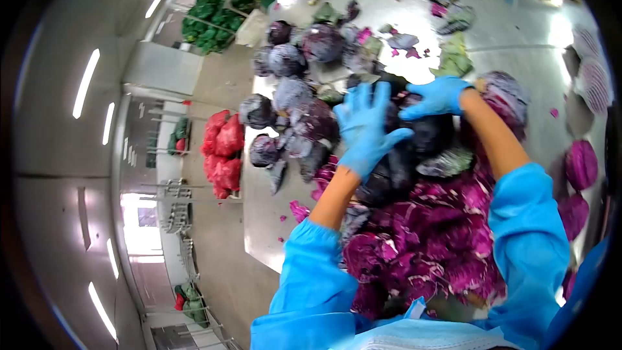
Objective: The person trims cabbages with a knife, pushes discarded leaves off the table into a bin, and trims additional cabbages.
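Beneath the left hand (368,126) and right hand (438,97), dark cabbages (433,133) lie partly hidden.

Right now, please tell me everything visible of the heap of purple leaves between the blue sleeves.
The heap of purple leaves is glossy, crumpled magenta with pale streaks. The pieces overlap loosely, apparently on the metal table, between the blue sleeves. Neither the left hand nor the right hand touches it; its underside is hidden.

Cabbages (287,59) on table (534,58), left of and beyond leaf heap (427,240); other heads (581,165) right (sacks (228,139) past table's left edge).
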Available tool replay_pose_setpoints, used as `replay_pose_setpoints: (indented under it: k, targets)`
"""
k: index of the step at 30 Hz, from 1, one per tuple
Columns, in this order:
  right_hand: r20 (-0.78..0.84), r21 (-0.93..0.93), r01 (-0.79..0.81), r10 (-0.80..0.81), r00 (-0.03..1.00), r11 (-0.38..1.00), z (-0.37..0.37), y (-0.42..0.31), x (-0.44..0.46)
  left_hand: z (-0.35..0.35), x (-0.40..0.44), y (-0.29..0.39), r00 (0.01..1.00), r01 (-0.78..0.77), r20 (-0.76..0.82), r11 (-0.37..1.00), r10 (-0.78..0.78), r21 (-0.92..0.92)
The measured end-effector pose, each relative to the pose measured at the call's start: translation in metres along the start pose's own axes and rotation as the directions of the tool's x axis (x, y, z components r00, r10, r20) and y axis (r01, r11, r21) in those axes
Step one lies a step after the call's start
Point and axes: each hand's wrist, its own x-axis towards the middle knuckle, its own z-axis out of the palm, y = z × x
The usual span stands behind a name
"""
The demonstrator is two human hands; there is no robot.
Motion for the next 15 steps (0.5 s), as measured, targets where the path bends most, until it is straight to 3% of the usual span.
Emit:
replay_pose_setpoints:
  k: [1, 3, 4, 5, 6, 7, 8, 9, 10, 11, 12, 13, 15]
  targets:
    - [-0.068, 0.028, 0.018, -0.016, 0.998, 0.999, 0.009, -0.004, -0.012, 0.01, -0.03, 0.0, 0.978, -0.017, -0.206, 0.999, 0.024, 0.038]
    - [-0.221, 0.141, 0.174, -0.141, 0.965, 0.975, -0.001, 0.002, -0.046, 0.007, -0.079, 0.007, 0.999, 0.051, -0.009, 0.988, -0.05, 0.143]
    - [-0.343, 0.372, 0.151, -0.015, 0.939, 0.916, -0.014, 0.008, -0.074, 0.01, -0.098, 0.0, 0.992, 0.1, 0.063, 0.984, -0.11, 0.146]
    - [-0.504, 0.416, 0.133, 0.106, 0.857, 0.9, -0.014, 0.033, -0.089, 0.01, -0.118, -0.013, 0.976, 0.154, 0.129, 0.974, -0.176, 0.165]
    - [-0.641, 0.461, 0.136, 0.222, 0.735, 0.877, -0.014, 0.057, -0.103, 0.009, -0.134, -0.031, 0.953, 0.234, 0.184, 0.971, -0.241, 0.06]
    - [-0.814, 0.352, 0.069, 0.269, 0.514, 0.933, -0.008, 0.098, -0.112, 0.005, -0.15, -0.045, 0.925, 0.308, 0.245, 0.95, -0.289, -0.042]
    - [-0.699, 0.582, 0.207, 0.354, 0.621, 0.787, 0.009, 0.135, -0.113, -0.004, -0.163, -0.05, 0.943, 0.277, 0.158, 0.953, -0.294, 0.122]
    - [-0.565, 0.769, 0.292, 0.391, 0.727, 0.569, 0.039, 0.172, -0.106, 0.009, -0.186, -0.071, 0.931, 0.276, 0.178, 0.934, -0.318, 0.226]
    - [-0.413, 0.902, 0.311, 0.383, 0.826, 0.3, 0.06, 0.189, -0.103, 0.015, -0.203, -0.086, 0.935, 0.33, 0.093, 0.937, -0.341, 0.112]
    - [-0.355, 0.898, 0.382, 0.154, 0.922, -0.22, 0.071, 0.168, -0.107, 0.018, -0.212, -0.096, 0.931, 0.366, 0.009, 0.931, -0.366, -0.009]
    - [-0.336, 0.901, 0.344, 0.077, 0.939, -0.265, 0.076, 0.16, -0.098, 0.022, -0.217, -0.098, 0.95, 0.283, -0.124, 0.958, -0.286, -0.042]
    - [-0.434, 0.898, 0.397, 0.236, 0.869, 0.189, 0.077, 0.152, -0.091, 0.016, -0.211, -0.087, 0.963, 0.189, -0.165, 0.97, -0.213, -0.15]
    - [-0.433, 0.848, 0.353, 0.134, 0.891, 0.397, 0.068, 0.112, -0.08, -0.002, -0.18, -0.046, 0.987, 0.124, -0.05, 0.93, -0.15, -0.346]
